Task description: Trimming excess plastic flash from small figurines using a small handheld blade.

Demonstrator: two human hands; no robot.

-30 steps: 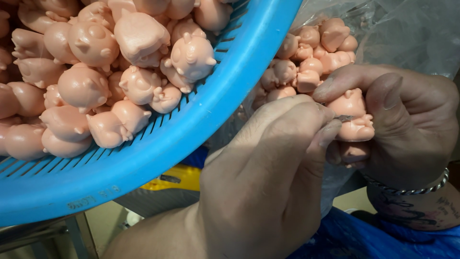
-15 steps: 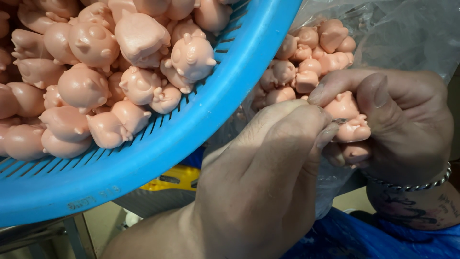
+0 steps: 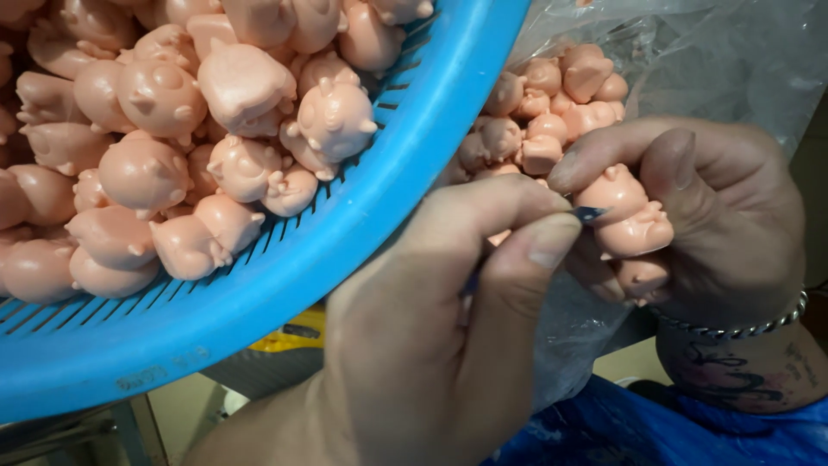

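right hand [image 3: 724, 224] closed round pink pig [image 3: 625, 216], just right of blue basket [image 3: 345, 259]. left hand [image 3: 440, 336] pinches small blade [image 3: 589, 212], tip touching pig. basket heaped with pink pigs [image 3: 172, 147]. clear bag [image 3: 690, 60] of pigs behind right hand, right of basket.
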